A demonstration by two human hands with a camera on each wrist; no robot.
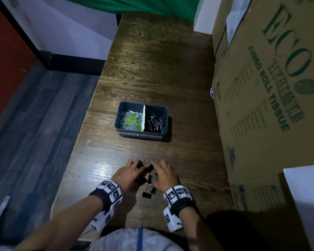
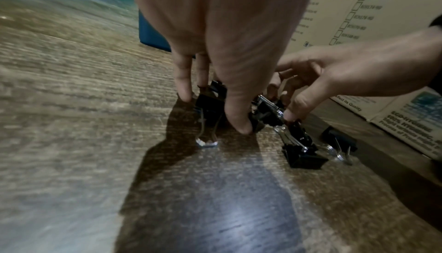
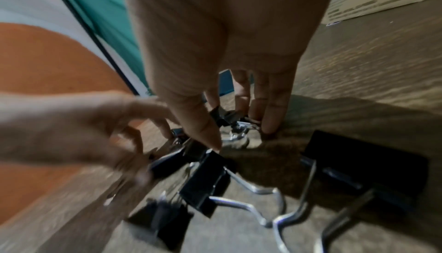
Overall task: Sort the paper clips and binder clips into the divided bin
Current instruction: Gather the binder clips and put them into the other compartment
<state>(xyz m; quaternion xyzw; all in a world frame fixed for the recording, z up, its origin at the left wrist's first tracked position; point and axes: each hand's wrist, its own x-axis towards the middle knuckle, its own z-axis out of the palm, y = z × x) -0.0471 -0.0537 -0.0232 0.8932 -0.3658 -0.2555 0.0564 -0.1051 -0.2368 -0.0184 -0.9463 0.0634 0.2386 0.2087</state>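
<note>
A dark blue divided bin [image 1: 120, 115] stands mid-table, with coloured paper clips [image 1: 131, 119] in its left half and black binder clips [image 1: 155, 122] in its right half. Near the table's front edge lies a small pile of black binder clips [image 1: 150, 178]. My left hand [image 2: 212, 114] comes down on the pile's left side, with a binder clip [image 2: 210, 105] pinched between thumb and fingers. My right hand [image 3: 241, 136] closes on the pile's right side, thumb and fingers round another clip [image 3: 227, 119]. Loose clips [image 3: 205, 181] [image 2: 303, 155] lie nearer my wrists.
A tall cardboard box [image 1: 270, 87] walls off the table's right side, close to my right hand. The wooden table's left edge [image 1: 83, 124] drops to the floor. A green cloth [image 1: 152, 6] hangs at the far end. A white sheet [image 1: 306, 196] sits at the near right.
</note>
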